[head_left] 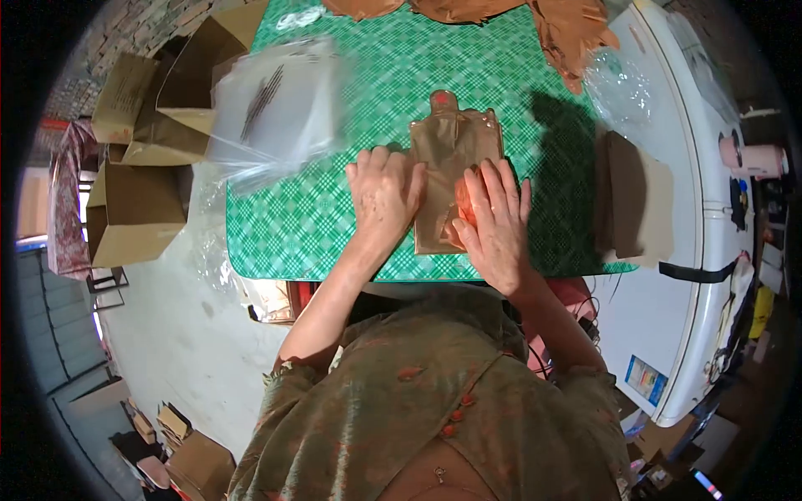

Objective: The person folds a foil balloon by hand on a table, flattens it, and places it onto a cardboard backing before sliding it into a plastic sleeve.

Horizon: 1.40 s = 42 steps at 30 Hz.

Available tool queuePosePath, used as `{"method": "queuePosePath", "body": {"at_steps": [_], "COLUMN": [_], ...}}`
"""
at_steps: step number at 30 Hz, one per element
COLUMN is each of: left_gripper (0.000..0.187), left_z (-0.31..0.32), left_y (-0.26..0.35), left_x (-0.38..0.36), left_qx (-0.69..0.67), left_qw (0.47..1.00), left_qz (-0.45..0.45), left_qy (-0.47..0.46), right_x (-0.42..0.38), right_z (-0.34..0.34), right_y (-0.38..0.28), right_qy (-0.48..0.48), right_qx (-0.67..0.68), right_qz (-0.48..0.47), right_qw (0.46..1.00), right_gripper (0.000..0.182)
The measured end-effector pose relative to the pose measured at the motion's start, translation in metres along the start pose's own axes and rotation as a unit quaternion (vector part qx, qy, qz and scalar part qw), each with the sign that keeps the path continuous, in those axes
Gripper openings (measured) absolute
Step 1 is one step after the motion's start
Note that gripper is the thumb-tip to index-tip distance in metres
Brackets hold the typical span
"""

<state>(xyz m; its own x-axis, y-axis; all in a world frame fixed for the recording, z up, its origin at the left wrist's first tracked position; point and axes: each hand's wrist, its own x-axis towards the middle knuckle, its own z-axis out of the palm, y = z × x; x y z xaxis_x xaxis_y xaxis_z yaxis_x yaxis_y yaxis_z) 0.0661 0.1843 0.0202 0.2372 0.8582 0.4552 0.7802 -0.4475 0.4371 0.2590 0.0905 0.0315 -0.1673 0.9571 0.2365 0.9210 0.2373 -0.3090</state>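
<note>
A flat, folded shiny brown plastic bag (436, 220) lies on the green checked tablecloth (296, 225) in front of me. Its narrow top tab carries a red mark. My left hand (386, 190) rests along the bag's left edge, fingers bent down to the cloth and thumb apart, touching the bag. Across its right side lies my right hand (497, 219), fingers stretched out and pressing on the plastic. An orange patch (465, 200) shows beside the right fingers; I cannot make out what it is.
Clear plastic bags (284, 108) are stacked at the table's left. More brown plastic (468, 7) lies along the far edge. Open cardboard boxes (138, 204) stand on the left. A cardboard piece (639, 196) and a white fridge (668, 250) flank the right.
</note>
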Motion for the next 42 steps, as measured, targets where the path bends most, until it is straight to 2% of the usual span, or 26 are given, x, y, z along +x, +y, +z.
{"method": "queuePosePath", "body": {"at_steps": [5,10,19,23,26,29,32,33,36,42], "left_gripper": [0.017,0.023,0.027,0.034,0.039,0.060,0.070,0.071,0.069,0.066], "left_z": [-0.001,0.001,0.000,-0.003,-0.007,-0.018,-0.016,-0.011,-0.001,0.008], "left_y": [0.004,0.001,0.004,0.006,0.012,0.027,0.047,0.045,0.046,0.044], "left_x": [0.001,-0.001,0.004,0.003,0.004,0.007,0.008,0.006,0.006,0.007], "left_qx": [-0.004,0.004,0.002,0.028,0.018,-0.023,-0.016,-0.015,-0.009,0.017], "left_qw": [1.000,1.000,1.000,0.998,1.000,0.994,0.977,0.967,0.957,0.947], "left_qz": [0.000,0.006,-0.008,-0.012,0.008,0.100,0.184,0.204,0.215,0.235], "left_qy": [-0.004,-0.008,-0.013,-0.050,-0.010,-0.026,-0.104,-0.152,-0.194,-0.216], "right_x": [-0.024,-0.040,-0.028,-0.021,-0.021,-0.025,-0.027,-0.029,-0.035,-0.041], "right_z": [-0.006,-0.008,-0.009,-0.017,-0.019,-0.019,-0.021,-0.021,-0.015,-0.011], "right_y": [0.006,0.008,0.016,0.014,0.014,0.014,0.014,0.013,0.013,0.012], "right_qy": [-0.012,-0.025,0.010,0.004,0.002,-0.004,-0.017,-0.021,-0.020,-0.015], "right_qx": [-0.032,-0.027,-0.014,0.012,0.009,0.007,0.010,0.016,-0.020,-0.010], "right_qz": [0.020,0.047,0.046,0.054,0.055,0.057,0.047,0.042,0.037,0.048], "right_qw": [0.999,0.998,0.999,0.998,0.998,0.998,0.999,0.999,0.999,0.999], "right_gripper": [0.088,0.092,0.091,0.084,0.085,0.086,0.089,0.089,0.100,0.100]}}
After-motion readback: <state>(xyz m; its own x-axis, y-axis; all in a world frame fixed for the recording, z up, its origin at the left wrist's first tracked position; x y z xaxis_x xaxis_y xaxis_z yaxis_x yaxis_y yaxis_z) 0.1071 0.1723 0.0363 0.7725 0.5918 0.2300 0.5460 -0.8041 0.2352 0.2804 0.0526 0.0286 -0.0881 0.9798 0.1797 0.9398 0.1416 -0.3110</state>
